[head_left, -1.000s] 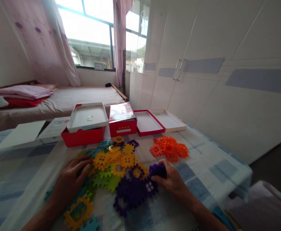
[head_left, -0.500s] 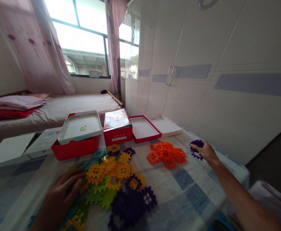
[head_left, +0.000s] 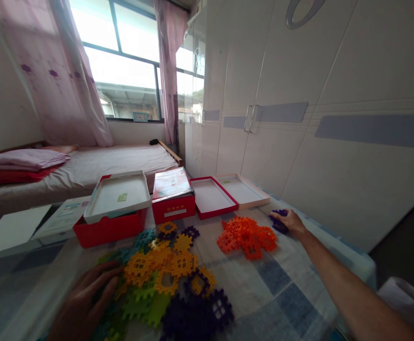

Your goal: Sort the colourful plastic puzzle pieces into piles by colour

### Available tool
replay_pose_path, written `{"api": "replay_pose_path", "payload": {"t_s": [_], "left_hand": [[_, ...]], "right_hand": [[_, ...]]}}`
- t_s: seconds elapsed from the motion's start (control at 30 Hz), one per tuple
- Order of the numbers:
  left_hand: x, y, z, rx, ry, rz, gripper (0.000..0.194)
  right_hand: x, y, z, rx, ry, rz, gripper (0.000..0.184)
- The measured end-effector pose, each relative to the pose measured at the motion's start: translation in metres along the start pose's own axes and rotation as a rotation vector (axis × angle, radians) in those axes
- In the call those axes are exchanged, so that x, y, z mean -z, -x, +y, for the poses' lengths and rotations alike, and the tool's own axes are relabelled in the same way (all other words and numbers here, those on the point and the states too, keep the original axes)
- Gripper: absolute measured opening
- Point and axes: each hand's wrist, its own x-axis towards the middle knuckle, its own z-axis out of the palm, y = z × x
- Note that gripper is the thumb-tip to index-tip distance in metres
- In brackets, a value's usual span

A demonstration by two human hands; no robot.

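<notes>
My right hand (head_left: 292, 222) reaches far out over the table, its fingers closed on purple toothed plastic building tiles (head_left: 278, 221). These are low at the cloth, just right of a heap of orange tiles (head_left: 247, 237); whether they touch the table I cannot tell. On the left, my left hand (head_left: 88, 296) lies with fingers stretched out at the edge of a mixed pile. That pile has yellow tiles (head_left: 160, 265), green tiles (head_left: 141, 303), teal tiles (head_left: 145, 239) and a purple cluster (head_left: 192, 315) nearest me. Whatever lies beneath the left fingers is hidden.
Along the back of the checked tablecloth (head_left: 295, 308) stand a red box with a white lid (head_left: 110, 229), a closed red box (head_left: 174, 208), a red-rimmed tray (head_left: 214, 196) and a pale lid (head_left: 245, 192). White cabinets (head_left: 281, 156) rise behind the table.
My right hand has brought the purple tiles leftward, closer to the orange heap, and they look flatter now. The left hand stays by the mixed pile. The view has tilted up slightly.
</notes>
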Motion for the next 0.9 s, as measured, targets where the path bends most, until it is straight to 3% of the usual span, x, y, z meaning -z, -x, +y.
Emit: {"api": "replay_pose_path", "payload": {"t_s": [0.13,0.27,0.43,0.7,0.83,0.9], "left_hand": [[0.0,0.0,0.0,0.005,0.007,-0.008,0.029],[0.001,0.0,0.005,0.032,0.024,-0.018,0.029],[0.004,-0.002,0.011,0.049,0.03,-0.016,0.031],[0.005,-0.003,0.012,0.03,0.028,0.01,0.032],[0.003,-0.002,0.01,0.051,0.024,-0.018,0.032],[0.004,-0.002,0.012,0.055,0.028,-0.03,0.033]], "right_hand": [[-0.006,0.022,-0.005,0.04,0.098,0.097,0.053],[-0.011,0.067,0.0,0.079,0.069,-0.049,0.046],[-0.012,0.108,0.004,-0.001,0.043,-0.235,0.045],[-0.044,0.121,-0.02,0.06,0.075,-0.39,0.053],[-0.053,0.123,-0.016,0.152,0.231,-0.229,0.068],[-0.059,0.119,-0.009,0.201,0.264,-0.226,0.068]]}}
